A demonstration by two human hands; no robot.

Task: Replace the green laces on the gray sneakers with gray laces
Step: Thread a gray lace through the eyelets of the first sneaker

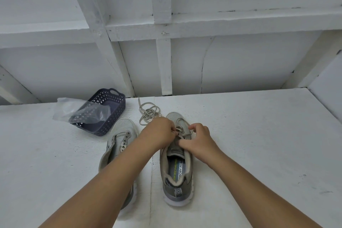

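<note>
two hands on the right sneaker's lacing

both hands meet over the right sneaker (176,168), which sits toe-away on the bench (259,144). my left hand (159,133) pinches the lace (182,132) at the eyelets; my right hand (199,141) curls on the tongue, i judge to steady it. the left sneaker (120,140) waits beside it, apparently unlaced. a loose lace (148,113) lies just beyond the toes, near the purple basket (107,111) and its plastic bag (74,109).

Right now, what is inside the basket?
A clear plastic bag lies in the basket and spills over its left rim. A dark shape shows beneath; the bag hides what it is.
</note>
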